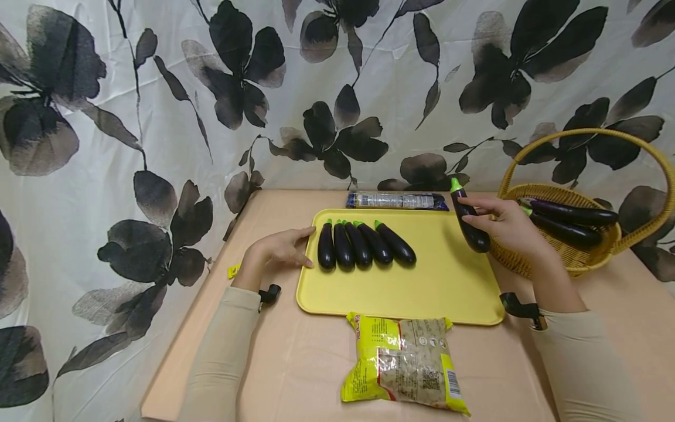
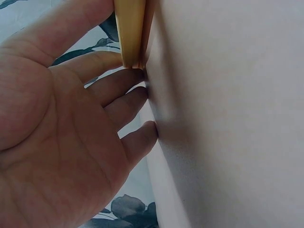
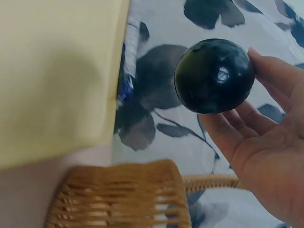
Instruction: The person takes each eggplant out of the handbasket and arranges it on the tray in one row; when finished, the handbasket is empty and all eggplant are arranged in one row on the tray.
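glossy eggplants (image 1: 357, 246), wicker basket (image 3: 118, 194), matt tray (image 1: 448, 281)

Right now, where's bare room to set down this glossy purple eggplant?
Free: right side of the yellow rectangular tray, between the row of five eggplants and the woven wicker basket, plus the tray's front strip. Crowded: its back left, under that row.

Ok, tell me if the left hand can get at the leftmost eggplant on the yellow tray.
Likely yes: the left hand is at the left edge of the yellow tray, close beside the leftmost eggplant, and only the tray's rim seems to lie between them.
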Action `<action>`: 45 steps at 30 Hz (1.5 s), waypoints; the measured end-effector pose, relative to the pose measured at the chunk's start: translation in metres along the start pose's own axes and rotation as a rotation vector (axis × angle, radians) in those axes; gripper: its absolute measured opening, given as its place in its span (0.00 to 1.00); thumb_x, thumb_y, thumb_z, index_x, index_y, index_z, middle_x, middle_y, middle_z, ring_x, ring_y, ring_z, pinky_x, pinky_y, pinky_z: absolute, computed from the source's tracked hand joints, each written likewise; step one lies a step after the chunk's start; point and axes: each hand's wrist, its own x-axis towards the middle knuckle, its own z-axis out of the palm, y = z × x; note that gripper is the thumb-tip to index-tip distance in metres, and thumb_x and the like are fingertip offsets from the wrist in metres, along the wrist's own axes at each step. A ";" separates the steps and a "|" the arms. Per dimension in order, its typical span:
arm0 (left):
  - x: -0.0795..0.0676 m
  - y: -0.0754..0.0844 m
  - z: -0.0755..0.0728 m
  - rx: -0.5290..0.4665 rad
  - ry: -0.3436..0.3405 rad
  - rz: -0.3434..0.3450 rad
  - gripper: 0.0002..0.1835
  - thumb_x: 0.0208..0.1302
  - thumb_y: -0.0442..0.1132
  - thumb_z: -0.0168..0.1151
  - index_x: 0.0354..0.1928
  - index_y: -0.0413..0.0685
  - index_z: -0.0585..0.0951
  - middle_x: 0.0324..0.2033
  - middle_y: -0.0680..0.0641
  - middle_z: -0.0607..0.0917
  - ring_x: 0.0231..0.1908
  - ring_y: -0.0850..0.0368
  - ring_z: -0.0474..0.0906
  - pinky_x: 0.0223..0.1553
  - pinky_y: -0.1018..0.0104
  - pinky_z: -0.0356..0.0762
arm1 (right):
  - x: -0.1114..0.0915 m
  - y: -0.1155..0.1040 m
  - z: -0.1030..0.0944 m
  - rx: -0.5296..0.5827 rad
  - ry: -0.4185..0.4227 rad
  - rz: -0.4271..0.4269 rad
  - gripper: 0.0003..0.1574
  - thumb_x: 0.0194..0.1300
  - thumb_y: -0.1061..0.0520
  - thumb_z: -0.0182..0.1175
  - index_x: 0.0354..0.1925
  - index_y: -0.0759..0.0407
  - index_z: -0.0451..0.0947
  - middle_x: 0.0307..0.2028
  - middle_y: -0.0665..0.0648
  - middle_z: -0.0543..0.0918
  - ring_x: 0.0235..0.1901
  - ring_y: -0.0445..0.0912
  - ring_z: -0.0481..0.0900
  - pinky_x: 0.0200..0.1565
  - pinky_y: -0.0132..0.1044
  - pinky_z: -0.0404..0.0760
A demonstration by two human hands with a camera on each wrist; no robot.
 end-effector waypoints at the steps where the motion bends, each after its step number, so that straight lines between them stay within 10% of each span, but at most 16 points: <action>1: 0.000 0.000 0.000 0.001 0.000 -0.001 0.60 0.57 0.50 0.81 0.84 0.49 0.53 0.83 0.45 0.53 0.83 0.46 0.43 0.83 0.48 0.42 | 0.001 0.000 0.003 0.014 -0.009 -0.002 0.29 0.76 0.52 0.62 0.72 0.51 0.76 0.73 0.64 0.72 0.63 0.62 0.76 0.41 0.17 0.75; 16: 0.001 0.000 0.000 0.009 -0.001 -0.004 0.60 0.56 0.51 0.81 0.84 0.49 0.53 0.83 0.45 0.53 0.83 0.46 0.43 0.83 0.48 0.42 | 0.010 -0.004 0.037 0.017 -0.068 -0.028 0.30 0.76 0.53 0.62 0.73 0.51 0.74 0.71 0.65 0.74 0.62 0.61 0.76 0.45 0.27 0.77; 29: 0.000 0.001 -0.001 0.012 0.001 -0.011 0.60 0.56 0.51 0.81 0.84 0.49 0.53 0.83 0.45 0.53 0.83 0.46 0.43 0.83 0.48 0.43 | 0.020 0.002 0.057 -0.022 -0.139 -0.089 0.30 0.76 0.56 0.61 0.73 0.56 0.73 0.71 0.69 0.73 0.64 0.66 0.75 0.60 0.64 0.77; 45: 0.001 0.001 -0.001 0.014 -0.001 -0.007 0.60 0.56 0.52 0.81 0.84 0.49 0.53 0.83 0.45 0.53 0.83 0.46 0.43 0.83 0.47 0.43 | 0.028 -0.003 0.072 -0.094 -0.268 -0.091 0.30 0.78 0.58 0.58 0.74 0.59 0.71 0.69 0.67 0.76 0.50 0.54 0.78 0.48 0.45 0.75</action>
